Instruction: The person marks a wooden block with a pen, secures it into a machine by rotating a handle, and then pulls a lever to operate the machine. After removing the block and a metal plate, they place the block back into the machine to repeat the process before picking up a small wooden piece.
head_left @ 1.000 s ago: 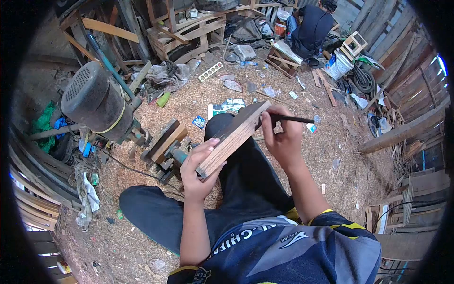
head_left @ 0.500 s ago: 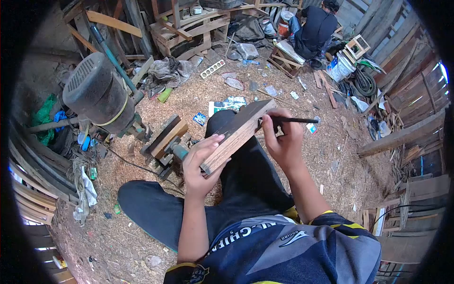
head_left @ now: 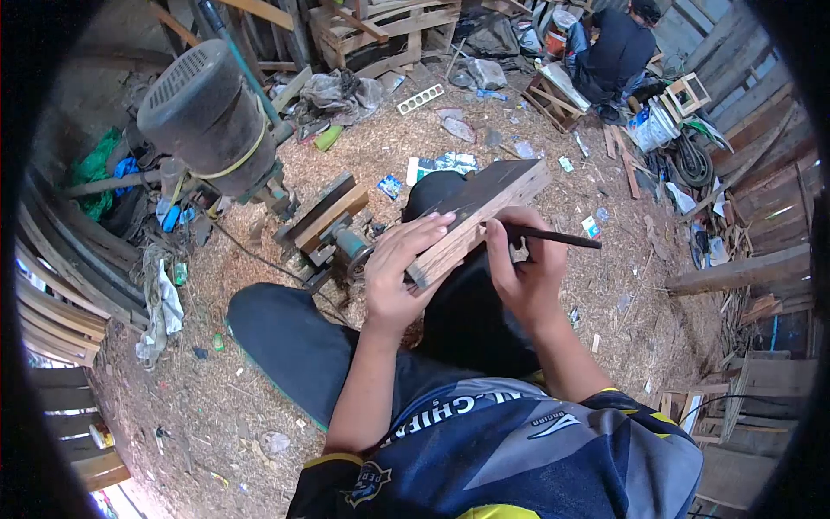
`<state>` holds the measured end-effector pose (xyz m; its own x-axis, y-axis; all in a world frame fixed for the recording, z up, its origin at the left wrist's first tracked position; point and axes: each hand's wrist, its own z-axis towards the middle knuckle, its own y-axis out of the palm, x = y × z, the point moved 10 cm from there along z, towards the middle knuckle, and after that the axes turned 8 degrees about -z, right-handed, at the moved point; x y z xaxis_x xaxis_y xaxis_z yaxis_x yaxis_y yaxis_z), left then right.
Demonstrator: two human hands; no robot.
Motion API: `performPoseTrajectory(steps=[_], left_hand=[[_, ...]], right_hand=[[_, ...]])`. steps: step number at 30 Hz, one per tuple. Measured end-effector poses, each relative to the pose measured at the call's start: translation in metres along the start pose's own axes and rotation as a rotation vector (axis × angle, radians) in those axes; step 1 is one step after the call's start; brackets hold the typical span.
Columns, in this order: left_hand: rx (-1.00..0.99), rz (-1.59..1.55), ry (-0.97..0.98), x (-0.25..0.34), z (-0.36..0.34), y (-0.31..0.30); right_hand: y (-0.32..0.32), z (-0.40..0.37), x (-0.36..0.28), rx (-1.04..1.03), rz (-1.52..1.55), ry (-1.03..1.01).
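A thick wooden block (head_left: 484,208), dark on its upper face and pale brown along its side, lies tilted above my knee. My left hand (head_left: 405,268) is wrapped round its near end, fingers on the dark face. A dark pencil-like stick (head_left: 558,237) is pinched in my right hand (head_left: 529,264), and its tip end is against or very close to the block's pale side. The fingers partly cover that tip.
A motor-driven machine (head_left: 207,121) stands at the left, with a wooden-jawed clamp (head_left: 327,216) beside it. A person (head_left: 616,52) crouches at the back right near a white bucket (head_left: 653,128). A socket strip (head_left: 420,99) lies on the shavings-covered floor (head_left: 380,138).
The camera view has shifted, so the surroundings appear further right. My right hand has moved along the block's side toward its near end, still with the stick.
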<state>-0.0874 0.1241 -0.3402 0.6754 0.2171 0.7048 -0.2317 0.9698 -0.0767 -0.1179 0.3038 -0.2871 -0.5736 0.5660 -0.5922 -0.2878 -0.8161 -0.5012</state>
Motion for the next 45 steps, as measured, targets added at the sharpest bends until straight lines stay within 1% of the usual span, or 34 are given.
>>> performPoseTrajectory(steps=[1, 2, 4, 5, 6, 8, 10, 11, 14, 15, 18, 19, 22, 23, 26, 28, 30, 32, 33, 36, 37, 40, 41, 45], left_hand=[[-0.008, 0.019, 0.008, 0.002, 0.0, 0.0], [-0.017, 0.035, 0.017, 0.003, 0.002, 0.001], [-0.071, 0.053, 0.018, 0.005, 0.005, 0.003], [-0.08, 0.061, 0.019, 0.007, 0.007, 0.005], [-0.087, 0.071, 0.02, 0.008, 0.007, 0.006], [-0.093, 0.046, 0.004, 0.008, 0.007, 0.004], [-0.1, 0.016, -0.004, 0.007, 0.007, 0.005], [-0.107, 0.019, -0.005, 0.006, 0.007, 0.006], [-0.127, 0.045, -0.01, 0.002, 0.005, 0.008], [-0.128, 0.061, -0.013, 0.002, 0.005, 0.01], [-0.132, 0.059, 0.0, 0.006, 0.008, 0.01], [-0.136, 0.062, 0.007, 0.007, 0.009, 0.011], [-0.15, 0.09, 0.009, 0.008, 0.01, 0.012], [-0.148, 0.084, 0.011, 0.007, 0.01, 0.012], [-0.146, 0.043, 0.029, 0.01, 0.013, 0.014], [-0.157, 0.068, 0.026, 0.011, 0.014, 0.016], [-0.146, 0.077, 0.03, 0.01, 0.013, 0.017], [-0.15, 0.043, 0.044, 0.009, 0.015, 0.017], [-0.149, 0.045, 0.046, 0.007, 0.015, 0.019], [-0.153, 0.09, 0.021, 0.01, 0.016, 0.024], [-0.157, 0.076, 0.03, 0.01, 0.017, 0.024], [-0.173, 0.036, 0.045, 0.009, 0.016, 0.028], [-0.179, 0.032, 0.046, 0.009, 0.017, 0.03], [-0.199, 0.044, 0.062, 0.011, 0.017, 0.035]], right_hand=[[0.003, -0.003, -0.008, -0.036, -0.023, -0.062], [0.01, -0.009, -0.021, -0.074, 0.025, -0.133], [0.016, -0.013, -0.045, -0.163, 0.081, -0.198], [0.014, -0.015, -0.037, -0.107, 0.083, -0.194], [0.01, -0.013, -0.025, -0.075, 0.042, -0.071], [0.008, -0.01, -0.022, -0.045, 0.03, -0.054], [0.016, -0.017, -0.048, -0.113, 0.098, -0.193], [0.018, -0.018, -0.06, -0.178, 0.08, -0.201], [0.015, -0.019, -0.037, -0.107, 0.05, -0.094], [0.011, -0.015, -0.036, -0.093, 0.025, -0.096], [0.015, -0.018, -0.06, -0.152, 0.056, -0.229], [0.015, -0.016, -0.068, -0.162, 0.055, -0.228], [0.01, -0.013, -0.043, -0.084, 0.01, -0.118], [0.011, -0.013, -0.042, -0.085, 0.009, -0.134], [0.014, -0.015, -0.067, -0.136, 0.019, -0.265], [0.007, -0.014, -0.052, -0.052, -0.006, -0.229], [0.006, -0.012, -0.042, -0.044, -0.019, -0.187], [0.009, -0.016, -0.058, -0.083, 0.006, -0.269], [0.01, -0.015, -0.062, -0.1, 0.017, -0.257], [0.005, -0.014, -0.039, -0.066, -0.023, -0.141], [0.005, -0.014, -0.04, -0.087, -0.029, -0.141], [0.006, -0.017, -0.06, -0.102, 0.014, -0.237], [0.007, -0.017, -0.055, -0.107, 0.009, -0.21], [0.004, -0.017, -0.057, -0.089, 0.031, -0.265]])
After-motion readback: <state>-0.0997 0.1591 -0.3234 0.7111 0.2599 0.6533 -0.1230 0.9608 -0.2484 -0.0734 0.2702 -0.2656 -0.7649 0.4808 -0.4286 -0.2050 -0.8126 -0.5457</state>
